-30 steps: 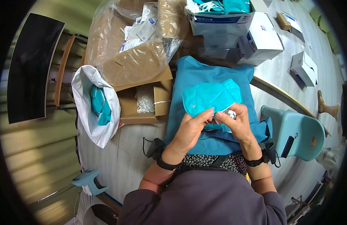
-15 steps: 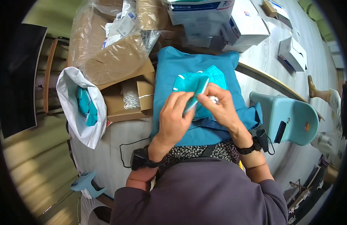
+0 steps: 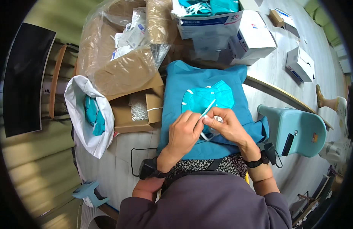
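Observation:
Over a blue cloth spread across my lap, my left hand and my right hand meet, fingertips pinched together. Between them is a teal face mask seen almost edge-on, so only a thin pale strip shows above the fingers. A white strap loop hangs below the fingertips. My right hand also has a small white bundle, apparently of strap cord, tucked in its curled fingers. Just beyond my hands, more teal masks lie flat on the cloth, overlapping.
Left of the cloth are a cardboard box with white cords and a white bag of teal masks. Behind stand a plastic-wrapped carton, a printed box full of masks and a white box. A light-blue stool is at right.
The mask between my hands has turned from a visible teal face to nearly edge-on, and a strap loop now shows below. My hands have drawn closer together. The whole view has shifted slightly.

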A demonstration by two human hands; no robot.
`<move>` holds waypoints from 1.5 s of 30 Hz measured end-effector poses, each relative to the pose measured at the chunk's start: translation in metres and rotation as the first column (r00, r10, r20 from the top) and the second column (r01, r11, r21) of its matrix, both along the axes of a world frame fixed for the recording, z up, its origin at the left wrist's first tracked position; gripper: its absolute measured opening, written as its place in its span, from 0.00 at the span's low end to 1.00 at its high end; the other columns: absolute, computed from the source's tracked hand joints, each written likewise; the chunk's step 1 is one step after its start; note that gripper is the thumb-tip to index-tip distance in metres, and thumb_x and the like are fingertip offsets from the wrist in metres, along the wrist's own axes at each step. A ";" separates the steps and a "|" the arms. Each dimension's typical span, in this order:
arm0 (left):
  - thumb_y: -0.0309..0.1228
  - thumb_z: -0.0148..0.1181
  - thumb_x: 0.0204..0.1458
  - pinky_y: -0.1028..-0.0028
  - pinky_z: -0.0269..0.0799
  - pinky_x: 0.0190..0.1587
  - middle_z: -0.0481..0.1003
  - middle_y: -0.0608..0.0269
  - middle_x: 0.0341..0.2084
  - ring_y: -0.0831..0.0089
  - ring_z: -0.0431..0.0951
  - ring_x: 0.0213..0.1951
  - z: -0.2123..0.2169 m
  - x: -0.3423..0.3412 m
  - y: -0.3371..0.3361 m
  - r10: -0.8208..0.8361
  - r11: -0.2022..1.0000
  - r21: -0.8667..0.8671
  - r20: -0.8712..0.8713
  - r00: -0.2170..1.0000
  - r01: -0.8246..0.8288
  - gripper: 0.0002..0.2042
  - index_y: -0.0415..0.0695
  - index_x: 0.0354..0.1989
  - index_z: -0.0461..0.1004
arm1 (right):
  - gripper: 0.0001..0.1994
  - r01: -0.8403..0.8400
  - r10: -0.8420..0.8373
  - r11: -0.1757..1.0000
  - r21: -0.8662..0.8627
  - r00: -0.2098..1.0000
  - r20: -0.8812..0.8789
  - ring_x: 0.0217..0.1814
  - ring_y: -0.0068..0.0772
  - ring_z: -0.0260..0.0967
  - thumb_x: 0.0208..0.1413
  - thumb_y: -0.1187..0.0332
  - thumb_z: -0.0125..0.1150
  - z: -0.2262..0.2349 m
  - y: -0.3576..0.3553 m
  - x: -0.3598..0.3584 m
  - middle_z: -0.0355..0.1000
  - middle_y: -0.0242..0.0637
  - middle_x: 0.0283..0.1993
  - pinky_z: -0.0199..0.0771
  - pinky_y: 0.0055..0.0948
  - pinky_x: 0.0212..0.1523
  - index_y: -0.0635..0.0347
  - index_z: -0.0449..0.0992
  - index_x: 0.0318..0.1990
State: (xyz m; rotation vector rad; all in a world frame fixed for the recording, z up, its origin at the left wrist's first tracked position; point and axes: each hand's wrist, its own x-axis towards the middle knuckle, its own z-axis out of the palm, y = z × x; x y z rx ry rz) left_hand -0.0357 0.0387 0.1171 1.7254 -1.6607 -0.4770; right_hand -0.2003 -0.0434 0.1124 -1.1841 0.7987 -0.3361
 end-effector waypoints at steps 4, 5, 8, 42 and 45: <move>0.26 0.61 0.55 0.68 0.66 0.25 0.72 0.54 0.23 0.60 0.72 0.23 0.005 0.004 0.002 0.019 0.999 0.032 -0.157 0.987 -0.014 0.04 0.39 0.32 0.76 | 0.06 0.065 -0.127 0.826 -0.560 0.989 -0.073 0.23 0.21 0.62 0.56 0.69 0.62 -0.020 0.001 -0.005 0.66 0.38 0.21 0.64 0.26 0.25 0.62 0.76 0.32; 0.26 0.62 0.55 0.69 0.65 0.25 0.72 0.54 0.22 0.61 0.71 0.22 0.008 0.003 0.005 0.037 0.998 0.064 -0.257 0.966 -0.021 0.04 0.39 0.31 0.76 | 0.06 0.078 -0.191 0.806 -0.586 0.972 -0.133 0.22 0.24 0.64 0.56 0.69 0.62 -0.030 -0.004 -0.010 0.67 0.41 0.21 0.65 0.27 0.26 0.62 0.77 0.31; 0.26 0.61 0.56 0.70 0.63 0.22 0.71 0.56 0.19 0.66 0.70 0.19 0.031 0.013 0.011 0.168 0.983 -0.014 -0.308 0.936 -0.181 0.06 0.36 0.31 0.74 | 0.09 0.315 -0.498 0.758 -0.571 0.846 -0.193 0.25 0.16 0.62 0.58 0.69 0.59 -0.062 -0.033 -0.044 0.67 0.26 0.20 0.61 0.23 0.26 0.65 0.76 0.28; 0.28 0.67 0.53 0.83 0.59 0.14 0.71 0.73 0.17 0.86 0.65 0.14 -0.030 0.123 0.071 0.609 0.762 0.343 -0.669 0.426 -0.550 0.07 0.44 0.37 0.74 | 0.12 0.317 -0.365 0.789 -0.527 0.931 0.013 0.25 0.11 0.50 0.68 0.65 0.50 -0.026 -0.034 -0.031 0.57 0.21 0.25 0.49 0.15 0.24 0.54 0.62 0.30; 0.28 0.62 0.57 0.80 0.65 0.20 0.74 0.67 0.18 0.80 0.72 0.19 -0.030 0.219 0.086 0.608 0.554 0.123 -0.735 0.300 -0.823 0.05 0.44 0.34 0.71 | 0.13 0.337 -0.376 0.806 -0.487 0.927 0.020 0.25 0.11 0.50 0.69 0.63 0.48 -0.017 -0.022 -0.020 0.57 0.22 0.25 0.50 0.16 0.24 0.54 0.62 0.30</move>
